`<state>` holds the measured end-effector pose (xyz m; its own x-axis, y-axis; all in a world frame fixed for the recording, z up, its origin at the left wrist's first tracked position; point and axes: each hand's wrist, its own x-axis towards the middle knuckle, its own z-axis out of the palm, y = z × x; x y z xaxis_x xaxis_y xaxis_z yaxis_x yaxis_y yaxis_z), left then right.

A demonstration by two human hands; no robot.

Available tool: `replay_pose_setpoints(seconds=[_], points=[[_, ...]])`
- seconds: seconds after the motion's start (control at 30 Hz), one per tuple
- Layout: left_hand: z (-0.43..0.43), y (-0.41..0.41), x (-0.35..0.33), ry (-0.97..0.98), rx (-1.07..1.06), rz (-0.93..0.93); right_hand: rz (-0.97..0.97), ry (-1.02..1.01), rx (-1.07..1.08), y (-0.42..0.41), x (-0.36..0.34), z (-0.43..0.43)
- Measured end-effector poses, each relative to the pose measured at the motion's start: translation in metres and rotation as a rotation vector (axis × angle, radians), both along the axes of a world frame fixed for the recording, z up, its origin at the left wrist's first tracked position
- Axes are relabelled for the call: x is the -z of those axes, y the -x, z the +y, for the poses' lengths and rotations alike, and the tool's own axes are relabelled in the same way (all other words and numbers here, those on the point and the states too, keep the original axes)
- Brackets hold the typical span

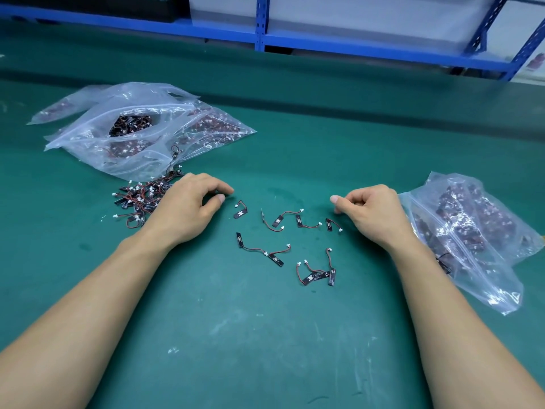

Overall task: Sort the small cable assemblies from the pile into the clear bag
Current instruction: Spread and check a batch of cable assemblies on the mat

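Observation:
A pile of small cable assemblies (138, 199), black tabs with red-black wires and white plugs, lies on the green mat left of centre. Several loose assemblies (300, 221) are spread out between my hands. My left hand (185, 208) rests on the mat at the pile's right edge, fingers loosely curved and tips down, holding nothing that shows. My right hand (371, 212) rests to the right of the loose pieces with fingers curled in and thumb pointing left; nothing shows in it. A clear zip bag (472, 231) with assemblies inside lies just right of that hand.
Larger clear bags (141, 128) full of assemblies lie behind the pile at the left. The green mat (265, 335) is bare in front of me. A blue metal shelf frame (261, 25) runs along the back.

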<state>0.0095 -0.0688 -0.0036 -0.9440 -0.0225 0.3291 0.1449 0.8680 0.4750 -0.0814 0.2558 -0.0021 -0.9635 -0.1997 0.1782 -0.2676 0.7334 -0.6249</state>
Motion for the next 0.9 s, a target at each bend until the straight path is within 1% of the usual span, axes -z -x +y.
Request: replay_pose_setpoints(seconds=[0.57, 0.9], points=[[-0.0006, 0.0008, 0.0014, -0.006, -0.001, -0.001, -0.027, 0.016, -0.004, -0.0019, -0.0002, -0.0023], [-0.0007, 0.0005, 0.0012, -0.009, 0.000, -0.008, -0.028, -0.015, 0.008, -0.0035, -0.0003, -0.0032]])
